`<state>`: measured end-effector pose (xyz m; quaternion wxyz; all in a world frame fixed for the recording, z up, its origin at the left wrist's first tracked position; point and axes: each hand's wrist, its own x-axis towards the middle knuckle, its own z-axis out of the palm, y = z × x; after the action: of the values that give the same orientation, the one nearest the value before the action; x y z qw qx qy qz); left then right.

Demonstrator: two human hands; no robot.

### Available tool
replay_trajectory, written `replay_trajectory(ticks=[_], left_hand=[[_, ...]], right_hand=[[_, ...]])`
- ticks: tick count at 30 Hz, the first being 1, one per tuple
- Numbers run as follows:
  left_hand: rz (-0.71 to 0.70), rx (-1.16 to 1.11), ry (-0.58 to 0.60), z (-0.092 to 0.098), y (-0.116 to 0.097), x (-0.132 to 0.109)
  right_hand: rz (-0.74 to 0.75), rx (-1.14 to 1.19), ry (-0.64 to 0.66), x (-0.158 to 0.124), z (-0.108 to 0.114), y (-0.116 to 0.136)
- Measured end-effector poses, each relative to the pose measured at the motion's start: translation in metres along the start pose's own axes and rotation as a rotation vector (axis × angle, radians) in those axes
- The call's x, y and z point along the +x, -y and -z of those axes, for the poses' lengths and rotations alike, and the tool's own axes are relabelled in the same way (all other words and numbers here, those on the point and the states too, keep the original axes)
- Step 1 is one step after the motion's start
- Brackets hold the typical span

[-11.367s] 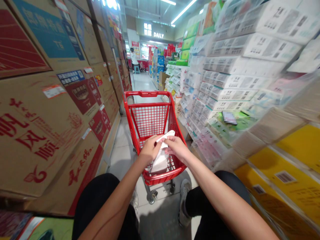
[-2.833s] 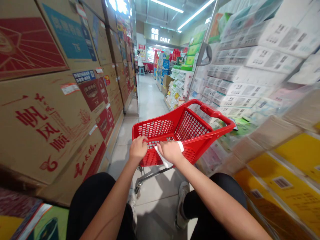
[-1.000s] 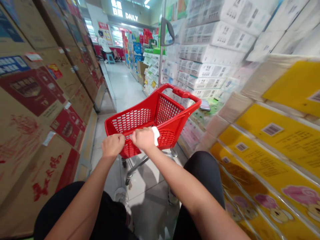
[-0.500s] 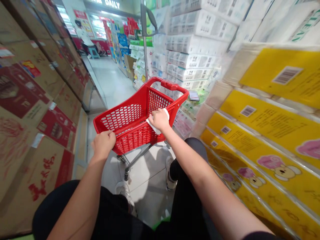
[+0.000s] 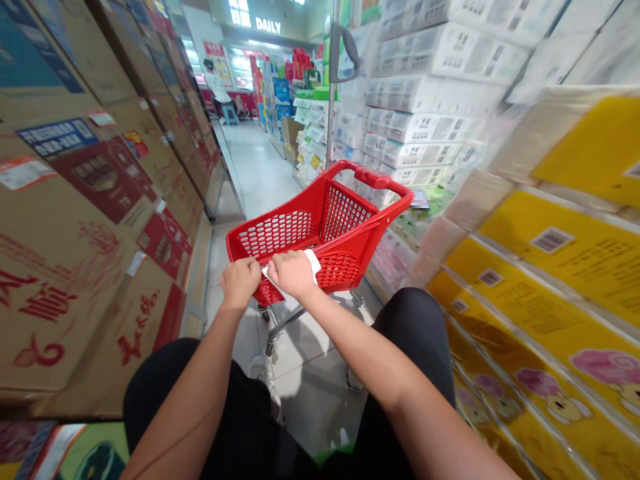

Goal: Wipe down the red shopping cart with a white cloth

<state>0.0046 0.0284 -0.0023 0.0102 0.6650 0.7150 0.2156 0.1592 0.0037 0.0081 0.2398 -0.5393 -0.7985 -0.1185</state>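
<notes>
A red plastic shopping cart (image 5: 345,212) with a mesh basket stands on the tiled floor before my knees. At its near left corner, my left hand (image 5: 241,280) is closed round the rim. Close beside it, my right hand (image 5: 293,272) presses a white cloth (image 5: 314,260) over the near top rim, with fingers wrapped over the edge. Part of the cloth shows on either side of that hand; the rest lies hidden under it. The cart's handle (image 5: 373,179) is at the far right, touched by neither hand.
Stacked cardboard cartons (image 5: 100,253) line the left side. Yellow tissue packs (image 5: 545,267) and white paper packs (image 5: 415,93) rise on the right. A grey handle on a metal pole (image 5: 332,100) stands behind the cart. Far down the aisle, a person (image 5: 216,83) is by a blue stool (image 5: 230,115).
My right hand has slid left along the near rim with the cloth, coming close to my left hand. My left hand keeps its grip on the corner. The view has turned left.
</notes>
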Motion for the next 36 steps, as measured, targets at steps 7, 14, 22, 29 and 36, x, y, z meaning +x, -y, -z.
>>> replay_trajectory(ticks=[7,14,22,29,36], left_hand=[[-0.019,-0.009,-0.024,0.003,0.006,-0.001],[-0.012,0.019,-0.019,-0.004,-0.005,0.002],[-0.039,0.019,-0.008,-0.005,-0.009,0.002],[-0.037,0.026,0.018,0.005,-0.001,-0.001],[-0.020,0.017,0.027,0.002,-0.006,0.003]], right_hand=[[-0.074,-0.218,0.112,0.003,0.053,-0.125],[-0.274,-0.350,0.113,0.014,0.080,-0.170],[-0.094,-0.128,0.085,0.002,0.024,-0.043],[-0.013,-0.172,0.163,0.001,0.044,-0.081],[-0.216,-0.346,0.139,0.008,0.083,-0.173]])
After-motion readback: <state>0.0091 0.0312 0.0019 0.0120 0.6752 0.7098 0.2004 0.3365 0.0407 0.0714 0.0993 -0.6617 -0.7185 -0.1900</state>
